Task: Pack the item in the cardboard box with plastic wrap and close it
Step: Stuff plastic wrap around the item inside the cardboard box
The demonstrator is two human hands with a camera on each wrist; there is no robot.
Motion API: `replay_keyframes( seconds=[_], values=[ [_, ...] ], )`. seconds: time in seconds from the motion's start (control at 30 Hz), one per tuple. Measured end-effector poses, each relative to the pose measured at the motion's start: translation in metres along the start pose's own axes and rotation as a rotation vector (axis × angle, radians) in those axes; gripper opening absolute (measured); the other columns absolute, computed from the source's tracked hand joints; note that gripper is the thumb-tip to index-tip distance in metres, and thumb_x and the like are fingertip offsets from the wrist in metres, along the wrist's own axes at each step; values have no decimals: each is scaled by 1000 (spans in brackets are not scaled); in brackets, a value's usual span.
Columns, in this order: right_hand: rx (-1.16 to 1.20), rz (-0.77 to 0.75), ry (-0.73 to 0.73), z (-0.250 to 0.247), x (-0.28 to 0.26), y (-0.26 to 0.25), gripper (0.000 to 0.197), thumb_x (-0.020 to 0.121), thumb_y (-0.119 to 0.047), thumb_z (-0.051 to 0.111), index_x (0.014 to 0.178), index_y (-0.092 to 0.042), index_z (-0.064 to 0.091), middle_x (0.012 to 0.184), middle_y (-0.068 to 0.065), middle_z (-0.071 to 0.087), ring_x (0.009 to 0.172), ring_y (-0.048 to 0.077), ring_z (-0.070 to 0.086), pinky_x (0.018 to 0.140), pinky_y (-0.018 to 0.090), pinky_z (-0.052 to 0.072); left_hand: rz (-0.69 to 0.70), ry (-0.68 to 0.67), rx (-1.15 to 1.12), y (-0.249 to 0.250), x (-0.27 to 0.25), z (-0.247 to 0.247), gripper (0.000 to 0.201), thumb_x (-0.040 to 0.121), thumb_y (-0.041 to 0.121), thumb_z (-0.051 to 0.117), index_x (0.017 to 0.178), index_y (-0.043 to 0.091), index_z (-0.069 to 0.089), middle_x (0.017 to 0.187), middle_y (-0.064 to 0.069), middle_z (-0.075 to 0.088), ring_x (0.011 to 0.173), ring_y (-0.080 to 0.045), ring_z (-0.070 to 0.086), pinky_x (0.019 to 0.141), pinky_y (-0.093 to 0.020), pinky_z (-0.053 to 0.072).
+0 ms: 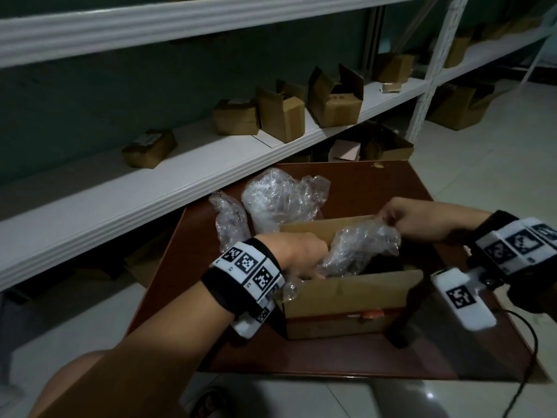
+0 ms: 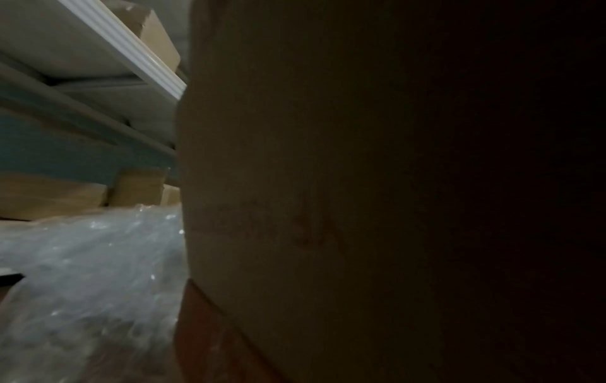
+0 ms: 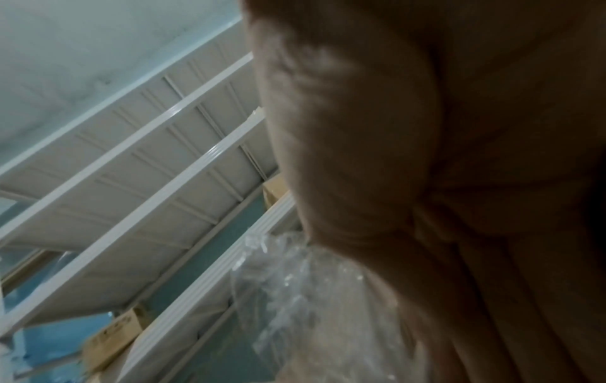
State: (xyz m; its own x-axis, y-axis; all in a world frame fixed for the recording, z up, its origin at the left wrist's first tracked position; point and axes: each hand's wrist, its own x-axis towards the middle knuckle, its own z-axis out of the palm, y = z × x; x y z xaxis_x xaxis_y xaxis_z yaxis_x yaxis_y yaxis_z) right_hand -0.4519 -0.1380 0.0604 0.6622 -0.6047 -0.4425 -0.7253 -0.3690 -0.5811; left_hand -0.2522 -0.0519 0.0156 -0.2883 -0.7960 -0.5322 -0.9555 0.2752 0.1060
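An open cardboard box (image 1: 346, 294) stands on a dark red-brown table (image 1: 391, 182). A crumpled sheet of clear plastic wrap (image 1: 361, 248) sticks up out of it, over a dark item (image 1: 382, 265) that is mostly hidden. My left hand (image 1: 316, 265) reaches into the box's left end and grips the lower part of the wrap, its fingertips hidden. My right hand (image 1: 388, 220) pinches the wrap's upper end above the far box wall. The left wrist view shows the box's outer wall (image 2: 295, 181). In the right wrist view my palm (image 3: 426, 155) fills the frame, with wrap (image 3: 311, 298) below it.
Two more bundles of plastic wrap (image 1: 280, 200) (image 1: 229, 218) lie on the table behind the box. A white shelf (image 1: 180, 176) with several small cardboard boxes (image 1: 280, 113) runs along the back. A black cable (image 1: 524, 351) hangs off the table's right edge.
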Motion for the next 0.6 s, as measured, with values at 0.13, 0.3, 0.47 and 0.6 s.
replay_keyframes(
  seconds=[0.13,0.3,0.47,0.6],
  values=[
    [36,-55,189,1,7,3,25,96,-14,61,81,-20,79,81,-1,78,71,7,70,71,27,53,17,43,4,0,1,0,26,103,32,62,95,7,63,93,-5,65,82,-21,63,64,-26,49],
    [-27,-346,439,7,-13,-24,28,86,-52,67,85,-26,77,78,-10,77,72,2,71,67,23,58,42,186,-76,2,3,0,16,91,22,78,91,12,65,78,3,59,70,-16,59,61,-26,47],
    [-504,-288,117,20,-4,-23,47,63,-54,85,102,-38,64,92,-17,68,84,0,65,76,29,58,58,169,-13,5,9,1,33,91,12,74,122,10,63,106,-5,66,91,-23,66,81,-38,58],
    [-685,-311,126,27,6,-16,35,75,-25,78,103,-34,60,86,-14,56,81,13,62,70,28,54,80,195,52,8,10,2,19,92,4,67,108,13,63,90,-1,61,71,-19,60,59,-29,46]
  ],
)
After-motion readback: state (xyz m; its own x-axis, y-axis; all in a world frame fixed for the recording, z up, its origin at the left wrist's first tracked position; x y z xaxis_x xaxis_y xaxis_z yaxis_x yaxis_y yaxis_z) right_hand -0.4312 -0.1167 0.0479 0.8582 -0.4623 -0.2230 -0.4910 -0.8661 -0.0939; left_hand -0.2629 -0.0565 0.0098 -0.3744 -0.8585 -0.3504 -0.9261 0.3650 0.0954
